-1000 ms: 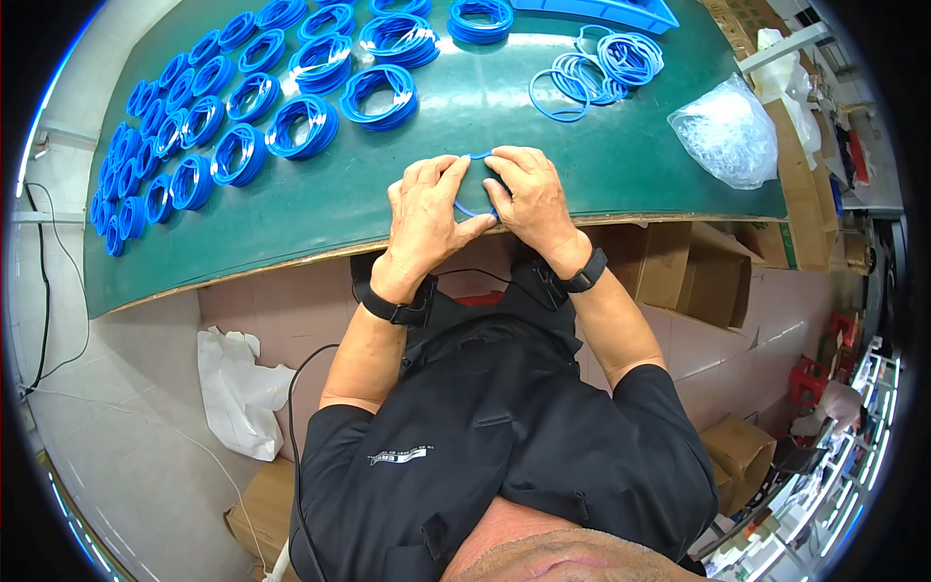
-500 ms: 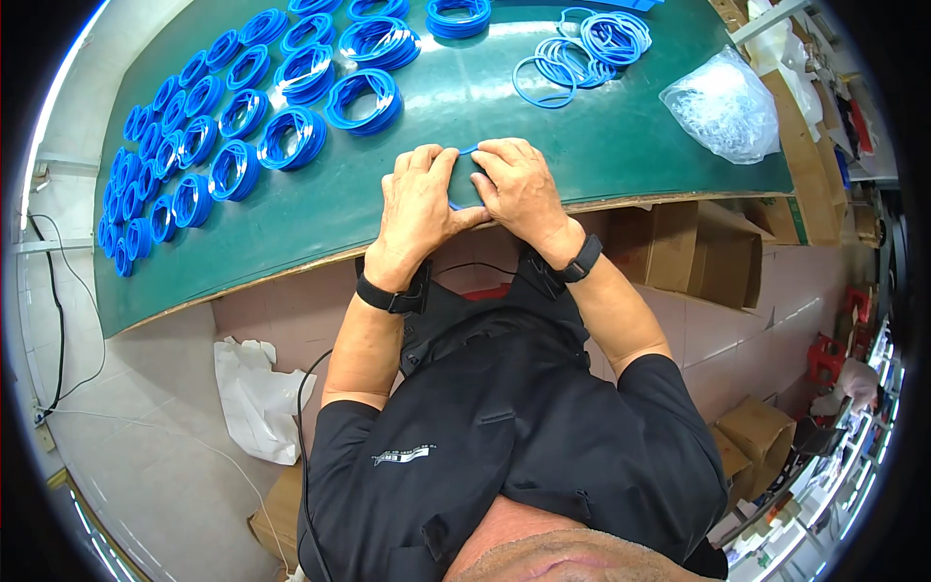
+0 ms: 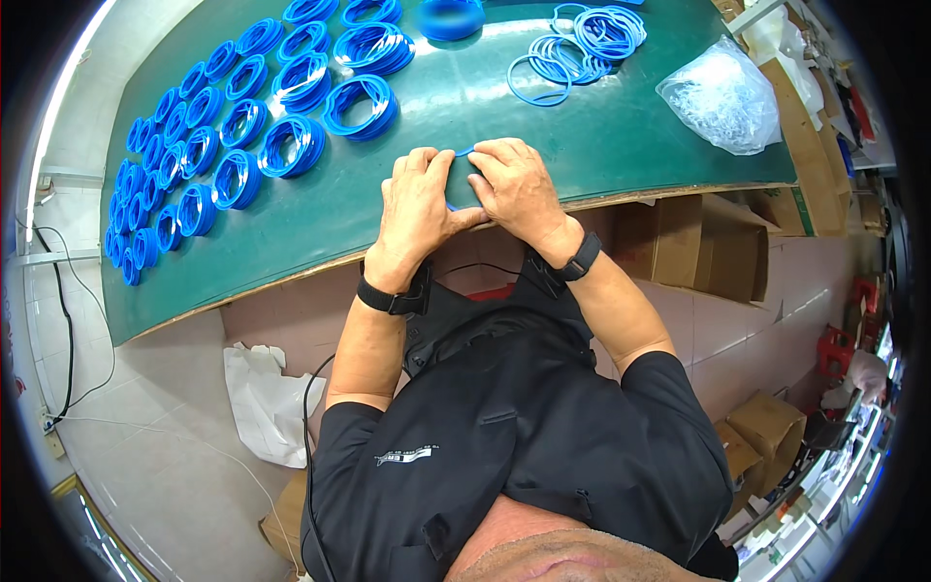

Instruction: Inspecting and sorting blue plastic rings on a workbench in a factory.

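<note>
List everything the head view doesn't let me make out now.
- Blue cord, head view: mostly hidden by the left hand and right hand; only short bits show.
- Far blue coil, head view: blurred at the top edge, strands indistinct.
- Clear bag, head view: crumpled, shiny plastic obscures its contents.

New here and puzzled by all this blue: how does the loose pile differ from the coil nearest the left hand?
The loose pile sprawls in overlapping loops; the coil is a compact ring. The pile looks paler, the coil deeper blue. Both lie on the green table.
</note>
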A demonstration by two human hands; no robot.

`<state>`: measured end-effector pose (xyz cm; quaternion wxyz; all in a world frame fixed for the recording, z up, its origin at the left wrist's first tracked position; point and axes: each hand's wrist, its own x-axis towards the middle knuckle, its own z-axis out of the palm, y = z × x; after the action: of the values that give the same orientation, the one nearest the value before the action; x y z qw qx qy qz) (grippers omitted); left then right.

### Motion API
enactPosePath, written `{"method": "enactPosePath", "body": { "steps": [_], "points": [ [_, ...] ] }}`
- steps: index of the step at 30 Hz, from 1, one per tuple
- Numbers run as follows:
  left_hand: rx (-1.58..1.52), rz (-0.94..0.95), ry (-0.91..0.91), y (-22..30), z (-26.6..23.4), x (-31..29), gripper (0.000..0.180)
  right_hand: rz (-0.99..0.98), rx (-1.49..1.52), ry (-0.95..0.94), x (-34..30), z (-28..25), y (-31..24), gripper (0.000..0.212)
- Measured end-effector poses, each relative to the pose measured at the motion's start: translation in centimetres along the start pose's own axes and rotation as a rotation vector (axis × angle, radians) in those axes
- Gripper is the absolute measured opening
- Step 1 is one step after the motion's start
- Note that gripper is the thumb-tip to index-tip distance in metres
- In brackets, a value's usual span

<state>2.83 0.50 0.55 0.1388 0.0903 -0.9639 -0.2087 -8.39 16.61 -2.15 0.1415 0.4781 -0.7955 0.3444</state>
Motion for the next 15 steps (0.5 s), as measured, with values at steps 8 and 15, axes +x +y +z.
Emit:
{"method": "enactPosePath", "body": {
  "steps": [8, 15],
  "points": [
    [0.003, 0.040, 0.019, -0.27, 0.53, -0.59, 0.085, 0.003, -0.001, -0.004, -0.10, 0.04, 0.04, 0.029],
    [-0.030, 0.021, -0.011, -0.23, -0.08, -0.11, 0.084, 0.004, -0.005, -0.003, -0.20, 0.15, 0.13, 0.030]
  ]
}}
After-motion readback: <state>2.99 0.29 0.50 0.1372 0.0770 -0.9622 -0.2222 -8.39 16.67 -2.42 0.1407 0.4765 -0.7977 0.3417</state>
